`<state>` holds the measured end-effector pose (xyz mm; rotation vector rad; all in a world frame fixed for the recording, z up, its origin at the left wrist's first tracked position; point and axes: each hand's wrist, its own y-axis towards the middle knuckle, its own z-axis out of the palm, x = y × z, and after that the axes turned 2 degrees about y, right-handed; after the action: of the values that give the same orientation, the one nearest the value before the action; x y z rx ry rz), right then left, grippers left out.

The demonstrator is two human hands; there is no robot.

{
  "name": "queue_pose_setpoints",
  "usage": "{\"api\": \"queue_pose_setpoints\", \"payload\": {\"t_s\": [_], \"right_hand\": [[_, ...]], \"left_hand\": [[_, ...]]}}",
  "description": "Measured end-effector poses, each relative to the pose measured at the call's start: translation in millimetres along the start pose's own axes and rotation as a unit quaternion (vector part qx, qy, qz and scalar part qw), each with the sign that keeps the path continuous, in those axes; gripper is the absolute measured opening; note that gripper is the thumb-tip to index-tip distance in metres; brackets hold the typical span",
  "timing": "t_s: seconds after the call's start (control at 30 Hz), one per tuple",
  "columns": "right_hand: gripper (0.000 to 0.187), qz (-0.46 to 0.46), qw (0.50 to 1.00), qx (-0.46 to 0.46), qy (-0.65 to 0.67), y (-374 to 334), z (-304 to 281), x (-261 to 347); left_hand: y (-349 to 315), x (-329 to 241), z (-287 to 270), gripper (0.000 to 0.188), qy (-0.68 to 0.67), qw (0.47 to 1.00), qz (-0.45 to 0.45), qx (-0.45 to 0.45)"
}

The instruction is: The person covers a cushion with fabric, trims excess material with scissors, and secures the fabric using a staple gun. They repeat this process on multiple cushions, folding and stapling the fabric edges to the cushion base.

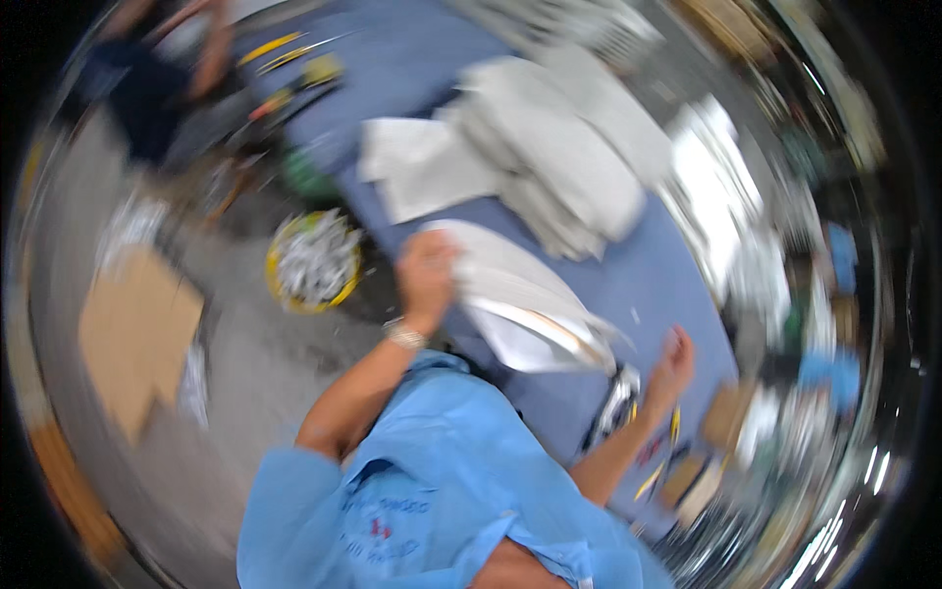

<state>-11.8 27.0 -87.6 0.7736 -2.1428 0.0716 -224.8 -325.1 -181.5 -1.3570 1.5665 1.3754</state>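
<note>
My left hand (427, 270), with a band at the wrist, is closed on one end of a folded white sheet (530, 285). The sheet bulges over the blue table's near side, and its layers part at the right end, with a brownish strip between them. Whether it is cloth or paper I cannot tell through the blur. My right hand (672, 365) is off to the right of the sheet, fingers loosely extended with nothing visible in them. Nearest to it is a dark and silvery tool (615, 404) on the table. Beyond the sheet lies a thick pile of off-white folded material (559, 137).
Yellow-handled tools (270, 44) lie at the table's far left. Small boxes (692, 486) and yellow tools are by the right forearm. On the floor to the left stand a yellow-rimmed bucket of scraps (314, 260) and flat cardboard (137, 334). Another person (147, 83) is at the upper left.
</note>
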Motion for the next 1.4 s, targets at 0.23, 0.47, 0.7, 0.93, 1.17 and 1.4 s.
{"api": "queue_pose_setpoints", "payload": {"t_s": [0.23, 0.47, 0.7, 0.93, 1.17, 1.4], "right_hand": [[0.054, 0.287, 0.914, -0.031, 0.284, -54, 75, -90], [0.074, 0.307, 0.777, -0.073, 0.544, -100, 121, -55], [0.071, 0.249, 0.925, -0.074, 0.276, -125, 118, 9], [0.023, 0.343, 0.843, -0.148, 0.386, -109, 128, -45], [0.037, 0.112, 0.889, -0.102, 0.432, -39, 108, -9], [0.030, -0.198, 0.948, -0.058, 0.243, 50, -12, 97]], "left_hand": [[-5, 85, -31, 0.033, -0.119, 0.959, -0.257, 0.001], [27, 70, -38, 0.028, -0.133, 0.952, -0.233, 0.144], [9, 40, -38, 0.028, -0.095, 0.960, -0.220, 0.144], [-7, 63, -50, 0.030, -0.072, 0.959, -0.225, 0.157], [-19, 47, -40, 0.010, -0.073, 0.952, -0.140, 0.261], [-38, 16, 8, 0.023, -0.026, 0.805, -0.175, 0.567]]}}
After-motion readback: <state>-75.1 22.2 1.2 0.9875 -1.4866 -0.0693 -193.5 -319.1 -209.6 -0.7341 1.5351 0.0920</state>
